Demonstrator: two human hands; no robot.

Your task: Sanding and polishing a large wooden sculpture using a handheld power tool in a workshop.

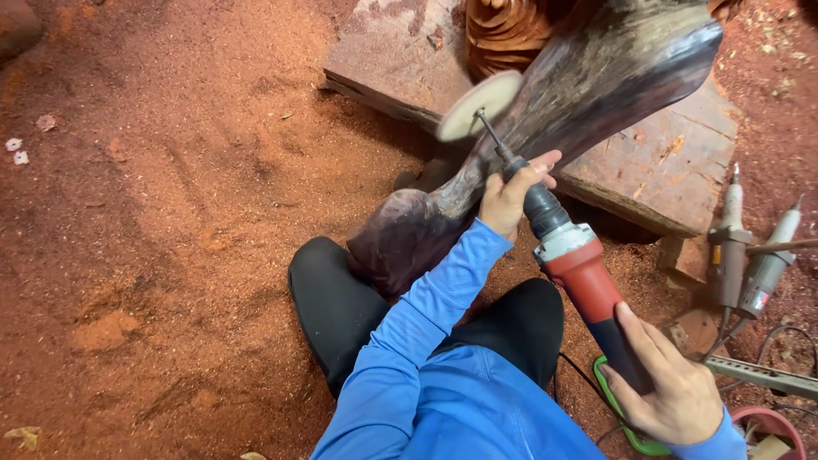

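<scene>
A long dark wooden carving (588, 85) slants from upper right down to my lap, its lower end (400, 238) by my black-clad knee. My left hand (511, 192) grips the black neck of a red rotary grinder (579, 273). My right hand (669, 383) holds the grinder's rear handle. A thin shaft carries a round pale sanding disc (479, 105) that sits against the left side of the carving.
Red sawdust covers the ground (170, 213). A thick wooden slab (673, 162) lies under the carving. Two other grey power tools (745, 255) lie at right, with cables, a metal bar (763, 375) and a red container (771, 426) near the lower right corner.
</scene>
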